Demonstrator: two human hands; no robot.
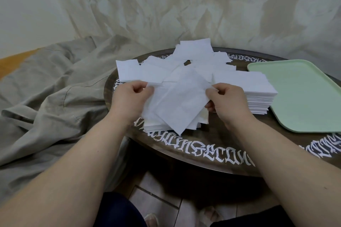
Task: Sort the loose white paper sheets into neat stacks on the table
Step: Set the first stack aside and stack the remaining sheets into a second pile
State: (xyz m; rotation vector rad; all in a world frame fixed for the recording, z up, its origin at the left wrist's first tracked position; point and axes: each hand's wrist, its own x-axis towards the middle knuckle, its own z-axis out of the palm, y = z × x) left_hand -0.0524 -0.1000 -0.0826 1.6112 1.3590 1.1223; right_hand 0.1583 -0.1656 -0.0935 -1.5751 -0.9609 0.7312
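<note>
i was partway through the sorting: my left hand (129, 96) pinched the left corner of a white paper sheet (180, 101), and my right hand (226, 100) pinched its right corner, so each grip was clamped on that one sheet, thumb over, fingers under. i held it turned like a diamond just above a small, uneven stack (158, 125) at the near edge of the round dark desk (212, 140), whose rim carried white lettering. the sheets under it lay fanned, corners sticking out, not yet squared. to my right stood a tall neat stack (256, 96), its edges well aligned, just beside a pale green tray (304, 97). behind my hands the loose pile (186, 62) of sheets was spread over the far half of the desk, several overlapping at odd angles, so much of the work was left, i judged. the next move, as i saw it, called for turning the sheet square to the stack below, lowering it flat, then tapping the edges true before reaching back to the pile. a grey cloth (48, 86) lay crumpled on the left.
</note>
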